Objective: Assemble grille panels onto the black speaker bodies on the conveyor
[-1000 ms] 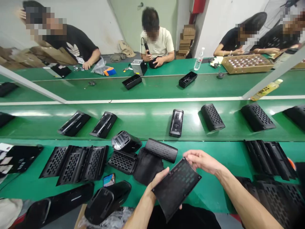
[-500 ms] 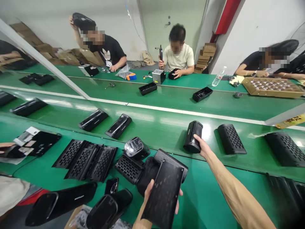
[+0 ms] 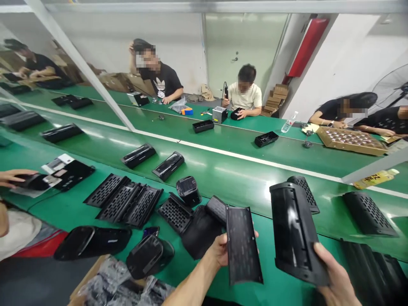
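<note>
Over green tabletop (image 3: 268, 263), hands (image 3: 220, 250) hold panel (image 3: 244, 246) and housing (image 3: 295, 229), long axes pointing forward.

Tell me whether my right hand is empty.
No, the right hand grips a glossy black housing by its lower edge.

Clear bottle (image 3: 289, 123), cardboard boxes (image 3: 276, 100) (stacked), fan (image 3: 402, 92).
</note>
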`<state>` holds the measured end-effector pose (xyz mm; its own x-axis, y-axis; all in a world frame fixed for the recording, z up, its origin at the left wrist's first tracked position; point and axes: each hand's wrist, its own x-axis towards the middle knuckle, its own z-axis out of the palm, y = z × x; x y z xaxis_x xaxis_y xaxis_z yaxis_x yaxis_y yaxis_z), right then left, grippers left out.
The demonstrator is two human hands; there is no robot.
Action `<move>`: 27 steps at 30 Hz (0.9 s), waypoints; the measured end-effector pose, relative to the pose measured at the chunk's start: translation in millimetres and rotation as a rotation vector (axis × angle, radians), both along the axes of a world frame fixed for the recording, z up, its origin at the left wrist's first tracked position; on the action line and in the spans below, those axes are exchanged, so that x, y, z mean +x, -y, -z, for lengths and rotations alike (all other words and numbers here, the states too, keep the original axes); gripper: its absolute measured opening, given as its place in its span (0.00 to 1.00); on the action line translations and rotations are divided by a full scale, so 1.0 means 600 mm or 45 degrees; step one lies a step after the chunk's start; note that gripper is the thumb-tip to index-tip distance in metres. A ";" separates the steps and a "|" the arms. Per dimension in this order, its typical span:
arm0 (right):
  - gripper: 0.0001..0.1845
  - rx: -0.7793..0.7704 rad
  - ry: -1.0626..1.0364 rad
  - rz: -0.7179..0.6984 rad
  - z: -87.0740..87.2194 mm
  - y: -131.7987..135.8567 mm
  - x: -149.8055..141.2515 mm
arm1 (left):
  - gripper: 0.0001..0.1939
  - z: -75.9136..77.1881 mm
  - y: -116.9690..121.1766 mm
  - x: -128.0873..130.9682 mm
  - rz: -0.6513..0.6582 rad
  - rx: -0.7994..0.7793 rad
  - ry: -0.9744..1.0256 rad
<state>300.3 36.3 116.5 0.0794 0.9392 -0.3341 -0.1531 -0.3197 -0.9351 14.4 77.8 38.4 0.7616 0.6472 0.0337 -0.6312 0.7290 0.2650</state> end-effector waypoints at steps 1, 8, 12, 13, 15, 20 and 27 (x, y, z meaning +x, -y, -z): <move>0.46 -0.013 0.148 -0.033 -0.016 0.011 0.003 | 0.55 0.002 0.003 0.003 0.034 0.021 -0.010; 0.57 0.115 0.959 -0.319 -0.094 0.064 -0.049 | 0.44 -0.002 0.029 0.041 -0.040 0.102 -0.048; 0.55 0.178 1.162 -0.430 -0.095 0.078 -0.096 | 0.46 -0.018 0.038 0.047 -0.052 0.162 -0.074; 0.54 0.172 1.205 -0.435 -0.095 0.080 -0.106 | 0.46 -0.021 0.039 0.045 -0.063 0.178 -0.080; 0.52 0.157 1.278 -0.421 -0.096 0.086 -0.125 | 0.46 -0.024 0.041 0.041 -0.087 0.198 -0.082; 0.50 0.102 1.354 -0.436 -0.088 0.091 -0.152 | 0.43 -0.015 0.042 0.040 -0.135 0.224 -0.069; 0.54 0.168 1.211 -0.527 -0.085 0.062 -0.115 | 0.41 -0.007 0.034 0.054 -0.204 0.209 -0.150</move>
<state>231.5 -1.0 167.4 -0.0807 0.9774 -0.1952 0.7624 -0.0656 -0.6437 46.6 57.4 42.6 0.6549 0.7529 0.0652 -0.6927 0.5635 0.4501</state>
